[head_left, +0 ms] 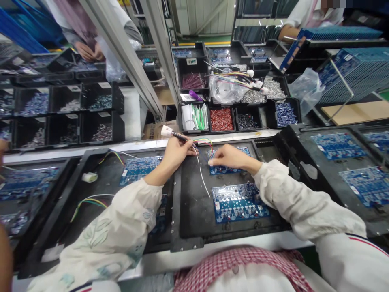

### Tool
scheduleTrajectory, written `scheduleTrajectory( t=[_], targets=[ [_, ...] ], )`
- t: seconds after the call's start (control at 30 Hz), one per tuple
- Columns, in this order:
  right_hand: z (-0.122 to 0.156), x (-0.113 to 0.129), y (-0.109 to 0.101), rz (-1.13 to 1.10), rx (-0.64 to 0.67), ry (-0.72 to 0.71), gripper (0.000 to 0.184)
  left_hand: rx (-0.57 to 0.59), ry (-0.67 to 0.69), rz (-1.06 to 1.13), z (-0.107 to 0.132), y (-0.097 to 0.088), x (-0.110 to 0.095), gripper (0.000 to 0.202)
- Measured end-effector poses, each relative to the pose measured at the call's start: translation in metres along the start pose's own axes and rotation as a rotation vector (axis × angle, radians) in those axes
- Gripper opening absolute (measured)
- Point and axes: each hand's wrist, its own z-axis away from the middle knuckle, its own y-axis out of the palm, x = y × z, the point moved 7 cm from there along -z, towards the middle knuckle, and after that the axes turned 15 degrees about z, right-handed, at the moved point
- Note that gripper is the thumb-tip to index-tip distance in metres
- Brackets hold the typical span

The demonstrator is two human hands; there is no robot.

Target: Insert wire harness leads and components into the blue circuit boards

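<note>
White plug on a black-sleeved wire lead [166, 131] — pinched in the left hand [178, 156], fingers curled tight, keeping it up off the boards. Right hand [231, 157] — fingertips [210, 162] bunched narrow on a blue circuit board [220, 171], which sits in a black fixture tray [194, 202], seemingly to hold it flat.

Your black parts bins [234, 117] sit straight ahead, holding red components [221, 119] and blue components [285, 114]. Right of the bins: racked blue circuit boards [354, 75]. Left of them: a co-worker's hands [86, 51].
</note>
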Motion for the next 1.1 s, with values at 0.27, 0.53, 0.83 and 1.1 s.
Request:
scheduleTrajectory(
  t=[0.27, 0.53, 0.83, 1.1],
  targets=[
    [-0.009, 0.012, -0.024, 0.119, -0.356, -0.060, 0.005, 0.013, -0.013, -0.044, 0.000, 0.000, 0.002, 0.017],
    [-0.012, 0.004, -0.018, 0.169, -0.364, -0.069, 0.005, 0.024, -0.016, -0.051, 0.000, 0.002, 0.001, 0.014],
    [-0.011, 0.007, -0.020, 0.290, -0.401, -0.088, 0.006, 0.029, -0.022, -0.056, 0.000, 0.002, 0.001, 0.012],
    [-0.014, 0.012, -0.018, 0.373, -0.381, -0.110, 0.007, 0.052, -0.021, -0.077, 0.001, 0.002, 0.002, 0.011]
  ],
)
